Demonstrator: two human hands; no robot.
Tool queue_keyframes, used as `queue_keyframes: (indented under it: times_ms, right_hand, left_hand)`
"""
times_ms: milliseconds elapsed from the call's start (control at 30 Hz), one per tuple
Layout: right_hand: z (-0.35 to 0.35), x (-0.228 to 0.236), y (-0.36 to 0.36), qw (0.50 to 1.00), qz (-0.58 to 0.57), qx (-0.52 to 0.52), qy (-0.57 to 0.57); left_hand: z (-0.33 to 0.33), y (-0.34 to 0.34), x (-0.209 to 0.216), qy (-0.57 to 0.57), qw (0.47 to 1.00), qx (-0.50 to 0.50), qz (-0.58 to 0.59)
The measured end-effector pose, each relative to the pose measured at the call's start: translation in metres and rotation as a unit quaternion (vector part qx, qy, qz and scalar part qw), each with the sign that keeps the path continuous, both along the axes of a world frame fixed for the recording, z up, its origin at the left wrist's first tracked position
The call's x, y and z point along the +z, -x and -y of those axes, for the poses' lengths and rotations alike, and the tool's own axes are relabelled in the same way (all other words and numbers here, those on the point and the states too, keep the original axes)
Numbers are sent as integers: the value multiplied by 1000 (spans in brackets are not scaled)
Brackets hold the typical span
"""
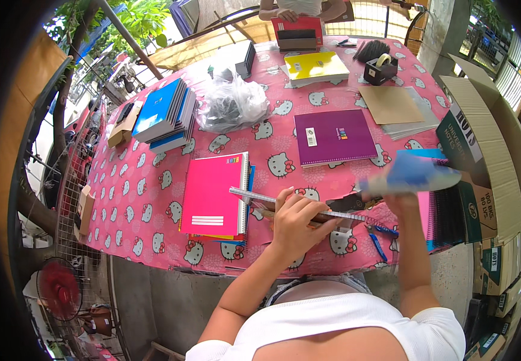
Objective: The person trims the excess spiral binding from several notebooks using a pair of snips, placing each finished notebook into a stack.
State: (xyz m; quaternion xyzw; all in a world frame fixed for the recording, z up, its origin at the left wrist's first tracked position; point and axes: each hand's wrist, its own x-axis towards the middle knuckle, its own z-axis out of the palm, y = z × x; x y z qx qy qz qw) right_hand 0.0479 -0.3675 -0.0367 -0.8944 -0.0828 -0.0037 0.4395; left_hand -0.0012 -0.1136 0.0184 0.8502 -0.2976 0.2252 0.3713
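The pink cat-print tablecloth [134,231] carries a pink-topped notebook stack [215,189] near the front edge and a blue-topped notebook stack [157,111] just beside a clear plastic bag [239,102]. A purple notebook [338,147] lies flat; behind it sit a yellow-topped stack [314,63] and a black tape dispenser [380,73].

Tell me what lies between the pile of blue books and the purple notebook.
In the head view, a crumpled, see-through plastic bag lies between the blue books and the purple notebook; from bag to notebook, patterned tablecloth shows.
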Motion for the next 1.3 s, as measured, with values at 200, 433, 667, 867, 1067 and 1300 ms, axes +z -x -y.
queue_keyframes:
  times_ms: [200,433,667,867,1067,1300]
  right_hand:
    - [16,31,27,976,154,131,-80]
    - [8,18,13,981,44,122,-147]
    - [-18,28,7,954,209,172,-126]
    - [-48,40,-2,992,-16,106,-59]
    - [-60,35,-7,905,-39,203,-372]
    - [-94,35,-28,974,-24,201,-107]
  left_hand:
    - [-2,0,5,-13,1000,7,-27]
    - [-14,-2,11,-75,995,59,-22]
    - [-46,-11,8,-81,984,150,-56]
    - [-56,-11,8,-86,985,139,-60]
    - [-68,-14,9,-89,985,138,-53]
    - [-90,-14,5,-18,985,171,-31]
